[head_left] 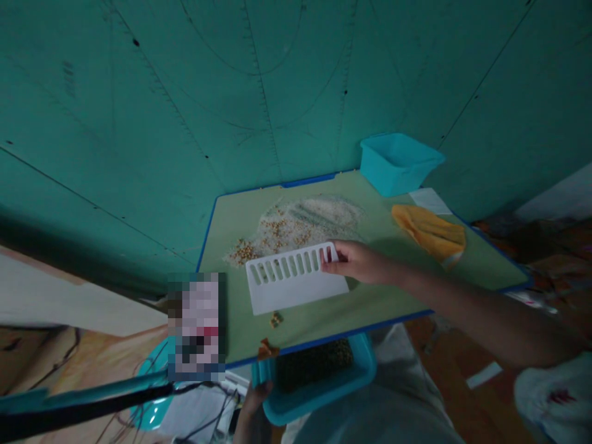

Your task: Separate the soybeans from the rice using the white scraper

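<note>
- White slotted panel (296,298) stood tilted over the near half of the pale green table (393,302), slots along its upper edge; whether its lower edge touched the tabletop, I could not tell.
- Right hand (354,262) had its fingers closed round the panel's right end, beside the last slots.
- Left hand (254,408) was at the left end of the lower blue tub (320,404); most of its fingers were hidden, so I could not tell how far they were closed.
- Dark grains filled that tub, below the table's near edge.
- Just beyond the panel spread a heap of pale grains (330,211), with yellow kernels (245,251) toward the left.
- Yellow bits (276,319) lay between panel and near edge.
- Orange cloth (430,229) lay to the right, near a white sheet (430,200) and an upper blue bin (393,176).
</note>
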A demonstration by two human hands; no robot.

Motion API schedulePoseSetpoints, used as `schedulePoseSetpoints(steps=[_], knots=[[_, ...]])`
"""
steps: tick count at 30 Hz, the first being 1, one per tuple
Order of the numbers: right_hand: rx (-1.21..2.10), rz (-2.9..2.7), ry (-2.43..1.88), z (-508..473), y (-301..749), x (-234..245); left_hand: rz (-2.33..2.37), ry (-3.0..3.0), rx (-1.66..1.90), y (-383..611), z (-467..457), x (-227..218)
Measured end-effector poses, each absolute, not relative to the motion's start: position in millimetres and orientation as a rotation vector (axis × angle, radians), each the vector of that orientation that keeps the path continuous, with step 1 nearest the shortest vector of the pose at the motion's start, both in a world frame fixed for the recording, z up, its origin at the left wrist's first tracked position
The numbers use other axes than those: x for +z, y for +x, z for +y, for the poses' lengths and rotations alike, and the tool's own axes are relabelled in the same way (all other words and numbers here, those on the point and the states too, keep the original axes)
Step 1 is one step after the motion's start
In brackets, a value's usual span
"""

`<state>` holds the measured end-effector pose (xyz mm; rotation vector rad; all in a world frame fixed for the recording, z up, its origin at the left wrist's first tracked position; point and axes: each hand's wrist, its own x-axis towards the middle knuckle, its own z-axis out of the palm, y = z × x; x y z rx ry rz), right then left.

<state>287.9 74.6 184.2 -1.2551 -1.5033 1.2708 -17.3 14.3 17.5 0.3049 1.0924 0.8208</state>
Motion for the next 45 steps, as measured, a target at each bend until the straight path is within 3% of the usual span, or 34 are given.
schedulePoseSetpoints(steps=[11, 45], knots=[[1.369, -1.58, -1.282, 65, 294, 182, 0.949, 0.329, 0.81, -9, -3, 80], [1.364, -1.542, -1.671, 15, 318, 191, 0.845, 0.323, 0.856, 10, -6, 85]])
